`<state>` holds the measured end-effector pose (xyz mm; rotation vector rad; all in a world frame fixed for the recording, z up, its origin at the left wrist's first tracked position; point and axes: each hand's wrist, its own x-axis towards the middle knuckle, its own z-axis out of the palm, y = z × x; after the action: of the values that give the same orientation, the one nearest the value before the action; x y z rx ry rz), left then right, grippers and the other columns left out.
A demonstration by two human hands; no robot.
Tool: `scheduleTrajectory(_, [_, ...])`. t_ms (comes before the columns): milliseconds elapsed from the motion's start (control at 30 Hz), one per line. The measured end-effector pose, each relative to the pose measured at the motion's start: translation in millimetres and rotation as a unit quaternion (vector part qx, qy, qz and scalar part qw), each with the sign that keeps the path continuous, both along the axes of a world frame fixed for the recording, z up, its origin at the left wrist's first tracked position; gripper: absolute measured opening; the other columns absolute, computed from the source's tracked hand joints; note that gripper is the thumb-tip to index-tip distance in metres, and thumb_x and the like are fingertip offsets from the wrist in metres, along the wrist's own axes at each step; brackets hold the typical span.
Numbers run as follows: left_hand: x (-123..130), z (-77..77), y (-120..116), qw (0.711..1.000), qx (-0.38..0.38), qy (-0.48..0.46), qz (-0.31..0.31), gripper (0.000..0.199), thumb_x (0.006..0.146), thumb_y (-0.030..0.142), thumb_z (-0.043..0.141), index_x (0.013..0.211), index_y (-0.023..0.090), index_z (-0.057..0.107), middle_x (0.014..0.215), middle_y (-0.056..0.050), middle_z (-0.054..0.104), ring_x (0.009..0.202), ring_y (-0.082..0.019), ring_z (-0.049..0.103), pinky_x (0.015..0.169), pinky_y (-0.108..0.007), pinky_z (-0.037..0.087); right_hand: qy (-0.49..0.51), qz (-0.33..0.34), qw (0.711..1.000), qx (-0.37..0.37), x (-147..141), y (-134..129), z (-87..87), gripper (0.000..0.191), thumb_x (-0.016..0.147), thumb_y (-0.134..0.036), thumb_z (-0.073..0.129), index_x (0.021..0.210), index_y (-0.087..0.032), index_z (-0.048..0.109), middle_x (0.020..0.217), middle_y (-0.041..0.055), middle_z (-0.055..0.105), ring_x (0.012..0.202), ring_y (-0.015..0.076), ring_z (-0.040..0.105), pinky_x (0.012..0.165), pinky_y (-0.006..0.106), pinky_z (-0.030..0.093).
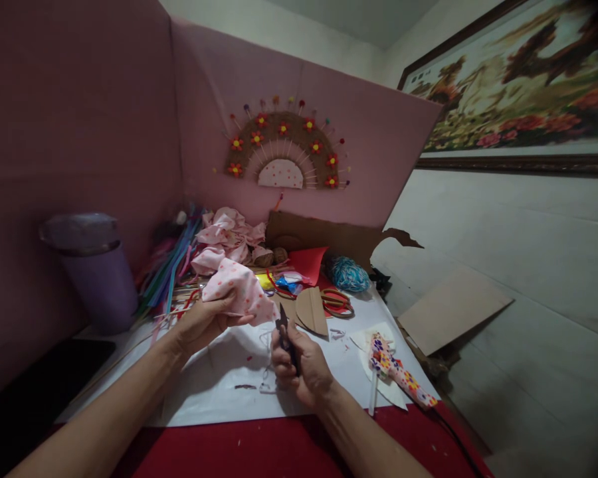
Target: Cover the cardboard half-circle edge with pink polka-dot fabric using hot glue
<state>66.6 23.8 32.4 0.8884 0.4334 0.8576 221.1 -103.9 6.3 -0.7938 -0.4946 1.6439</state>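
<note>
My left hand (210, 323) pinches a piece of pink fabric (239, 290) with red dots and holds it up over the table. The cloth runs back toward a crumpled heap of the same fabric (228, 232); whether they are joined I cannot tell. Closed round a pair of small black thread snips (288, 338) is my right hand (303, 372). Their blades point up beside the fabric's right corner, and I cannot tell whether they touch it. Just behind the snips lies a half-round piece of cardboard (311, 311).
Red-handled scissors (337, 303), blue yarn (349, 275) and red paper (306, 260) lie behind. A flowered glue gun (391, 368) with its cord rests at right. At left stands a purple bin (99, 285) beside pipe cleaners (177, 255). A decorated cardboard arch (285, 124) hangs on the pink panel.
</note>
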Motion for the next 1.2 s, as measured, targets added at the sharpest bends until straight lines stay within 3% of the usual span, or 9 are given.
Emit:
scheduleTrajectory(300, [-2,-0.8,2,0.999,0.023,0.006,-0.023,0.030,0.070,0.012,0.072,0.100,0.018,0.067,0.100,-0.003,0.065,0.081,-0.023,0.068,0.069,-0.043,0.062,0.006,-0.006,1.000,-0.001,0,0,0.3,0.046,0.067,-0.058,0.072,0.075,-0.016,0.054,0.045,-0.0095,0.038,0.035,0.0010,0.019,0.035,0.015,0.003])
scheduleTrajectory(733, [-5,0.4,5,0.999,0.012,-0.015,-0.030,0.022,0.069,0.014,0.075,0.090,0.018,0.067,0.086,-0.001,0.069,0.073,-0.022,0.070,0.069,-0.043,0.062,-0.004,-0.013,1.000,0.001,0,0,0.1,0.047,0.067,-0.057,0.072,0.072,-0.015,0.053,0.044,-0.0100,0.035,0.035,0.0004,0.017,0.035,0.014,0.004])
scheduleTrajectory(1000, [-7,-2.0,9,0.998,0.027,-0.017,-0.048,0.024,0.071,0.018,0.074,0.094,0.020,0.068,0.090,-0.002,0.070,0.080,-0.024,0.070,0.070,-0.044,0.062,-0.048,-0.040,0.998,0.008,-2,1,0.9,0.049,0.065,-0.060,0.072,0.071,-0.015,0.053,0.042,-0.0098,0.036,0.036,0.0004,0.018,0.035,0.015,0.005])
scheduleTrajectory(1200, [-11,-4.9,13,0.998,0.036,0.013,-0.045,0.032,0.072,0.021,0.073,0.103,0.021,0.065,0.101,-0.005,0.069,0.088,-0.027,0.068,0.069,-0.046,0.061,-0.038,-0.009,0.999,0.001,0,0,2.3,0.047,0.068,-0.060,0.070,0.074,-0.016,0.054,0.045,-0.0093,0.038,0.035,0.0007,0.019,0.035,0.015,0.006])
